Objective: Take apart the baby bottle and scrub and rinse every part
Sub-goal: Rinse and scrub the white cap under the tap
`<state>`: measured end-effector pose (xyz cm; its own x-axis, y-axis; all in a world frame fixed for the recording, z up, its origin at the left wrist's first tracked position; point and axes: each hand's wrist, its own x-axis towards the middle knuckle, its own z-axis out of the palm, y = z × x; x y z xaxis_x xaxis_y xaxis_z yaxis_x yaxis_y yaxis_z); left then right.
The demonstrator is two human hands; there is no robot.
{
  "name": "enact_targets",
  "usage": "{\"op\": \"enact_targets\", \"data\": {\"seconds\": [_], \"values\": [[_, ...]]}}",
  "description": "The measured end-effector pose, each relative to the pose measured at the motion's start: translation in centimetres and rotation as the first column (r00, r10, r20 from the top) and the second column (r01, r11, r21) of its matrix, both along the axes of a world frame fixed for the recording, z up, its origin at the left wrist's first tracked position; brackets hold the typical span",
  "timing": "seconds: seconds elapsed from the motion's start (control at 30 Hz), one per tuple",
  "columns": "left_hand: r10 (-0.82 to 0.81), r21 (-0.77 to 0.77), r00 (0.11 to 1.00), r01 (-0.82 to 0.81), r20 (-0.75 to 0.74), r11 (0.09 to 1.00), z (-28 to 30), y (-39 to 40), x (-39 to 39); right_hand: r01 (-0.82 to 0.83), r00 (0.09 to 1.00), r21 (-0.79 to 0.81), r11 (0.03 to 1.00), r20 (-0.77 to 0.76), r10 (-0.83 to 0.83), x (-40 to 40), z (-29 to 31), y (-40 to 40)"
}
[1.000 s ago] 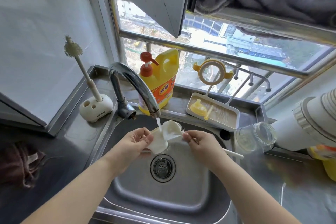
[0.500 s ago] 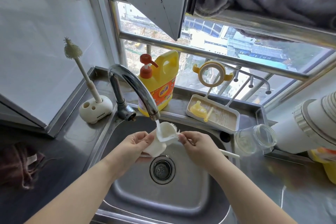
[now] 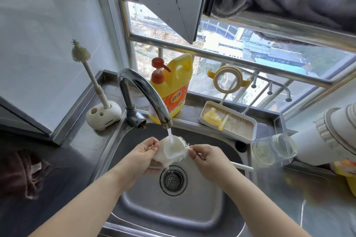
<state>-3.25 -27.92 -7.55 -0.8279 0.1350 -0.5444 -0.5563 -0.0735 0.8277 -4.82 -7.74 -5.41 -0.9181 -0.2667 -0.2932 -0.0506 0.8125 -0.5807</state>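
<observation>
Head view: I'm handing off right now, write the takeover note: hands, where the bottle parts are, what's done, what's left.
Left hand grips a white cap under the running faucet. Right hand holds a brush, bristles inside the cap.
Glass bottle lies on its side on the counter, right of the sink.
Handle ring hangs on the drying rack; yellow spout and straw lie in its tray.
Done: bottle taken apart.
Left: finish scrubbing and rinsing the cap; whether the bottle is washed, cannot tell.

single head-worn wide-angle view; looked forward and steeply down over a steel sink (image 3: 202,215) from close above, both forearms entering from the bottom edge. faced a window (image 3: 221,48) behind the tap (image 3: 142,92). edges bowed by the lens. no second view.
</observation>
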Motion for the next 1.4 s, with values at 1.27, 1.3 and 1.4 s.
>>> {"op": "enact_targets", "data": {"seconds": [1.27, 1.3, 1.4], "values": [[-0.138, 0.123, 0.989, 0.144, -0.053, 0.982, 0.0, -1.3, -0.4, 0.048, 0.999, -0.091, 0.995, 0.009, -0.047, -1.7, 0.2, 0.3], [-0.129, 0.176, 0.990, 0.136, -0.048, 0.975, 0.0, -1.4, -0.4, 0.062, 0.998, -0.083, 0.995, 0.008, -0.062, -1.8, 0.2, 0.4], [-0.039, 0.285, 0.999, 0.041, -0.011, 0.958, 0.2, -1.5, -0.3, 0.117, 0.993, -0.063, 0.991, 0.031, -0.116, -2.1, 0.0, 1.2]]}}
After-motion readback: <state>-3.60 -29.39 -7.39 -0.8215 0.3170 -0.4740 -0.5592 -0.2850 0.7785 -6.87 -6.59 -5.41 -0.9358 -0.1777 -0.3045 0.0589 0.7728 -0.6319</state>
